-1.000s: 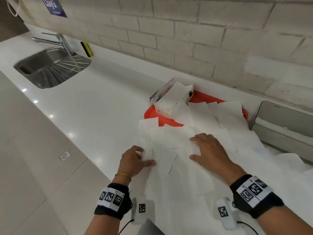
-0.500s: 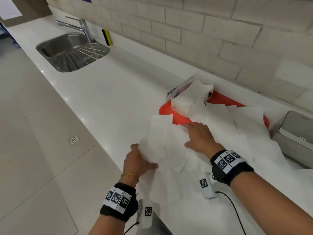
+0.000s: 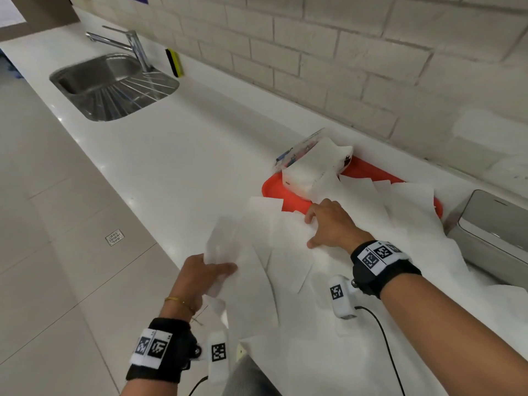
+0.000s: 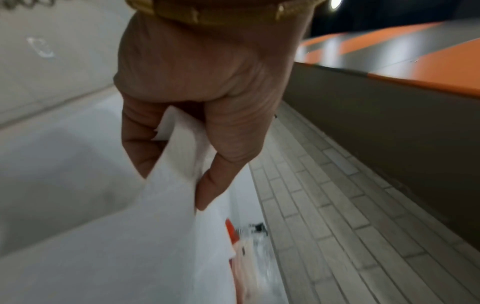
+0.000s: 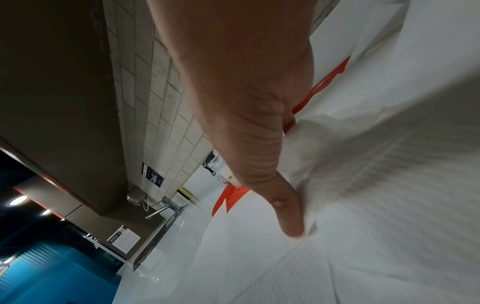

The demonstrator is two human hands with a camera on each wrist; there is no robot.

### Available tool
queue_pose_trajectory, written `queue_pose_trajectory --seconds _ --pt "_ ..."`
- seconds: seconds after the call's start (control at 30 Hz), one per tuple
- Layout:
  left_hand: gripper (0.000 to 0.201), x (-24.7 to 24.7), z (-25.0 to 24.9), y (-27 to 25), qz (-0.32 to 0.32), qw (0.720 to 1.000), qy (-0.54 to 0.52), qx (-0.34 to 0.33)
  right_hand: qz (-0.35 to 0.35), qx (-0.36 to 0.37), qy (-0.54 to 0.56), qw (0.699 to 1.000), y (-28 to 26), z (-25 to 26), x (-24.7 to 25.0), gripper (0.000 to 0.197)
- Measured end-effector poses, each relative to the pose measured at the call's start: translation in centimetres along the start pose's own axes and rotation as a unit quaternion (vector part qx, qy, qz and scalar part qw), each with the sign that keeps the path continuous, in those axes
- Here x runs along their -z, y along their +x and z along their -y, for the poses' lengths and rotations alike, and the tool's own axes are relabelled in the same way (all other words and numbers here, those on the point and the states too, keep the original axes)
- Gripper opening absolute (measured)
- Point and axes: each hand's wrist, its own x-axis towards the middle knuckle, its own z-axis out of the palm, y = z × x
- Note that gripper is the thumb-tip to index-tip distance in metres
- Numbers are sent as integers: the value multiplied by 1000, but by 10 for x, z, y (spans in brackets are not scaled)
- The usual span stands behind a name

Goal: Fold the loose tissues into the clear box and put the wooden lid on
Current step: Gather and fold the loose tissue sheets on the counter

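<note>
Several loose white tissues (image 3: 288, 252) lie spread over the white counter and across a red tray (image 3: 273, 190). My left hand (image 3: 225, 270) pinches the near-left tissue (image 4: 155, 226) between thumb and fingers and holds its edge up off the counter. Beside the tray's front edge, my right hand (image 3: 323, 221) rests palm down on the tissues, with its thumb (image 5: 288, 216) straight against the paper. An opened tissue pack (image 3: 311, 170) sits at the tray's back left. A clear box (image 3: 485, 224) stands at the right edge. No wooden lid is in view.
A steel sink (image 3: 114, 84) with a tap and a yellow sponge (image 3: 174, 62) is at the far left of the counter. A brick wall runs along the back. The counter's front edge drops to the tiled floor (image 3: 57, 252) on the left.
My left hand has taken hold of the near-left tissue and raised it off the counter. My right hand has slid forward to the tray's edge.
</note>
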Motion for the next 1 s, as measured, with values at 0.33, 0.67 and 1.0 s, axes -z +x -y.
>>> queue_pose_trajectory --seconds 0.33,0.67,1.0 --pt "36 58 -31 -25 13 993 -100 -60 0 7 9 1000 1 -1 11 86" --pt "74 40 -18 -27 184 955 -234 18 -7 -5 21 1000 1 2 19 62" --pt "50 50 -40 -26 93 960 -259 -53 -28 8 437 899 -67 9 111 19"
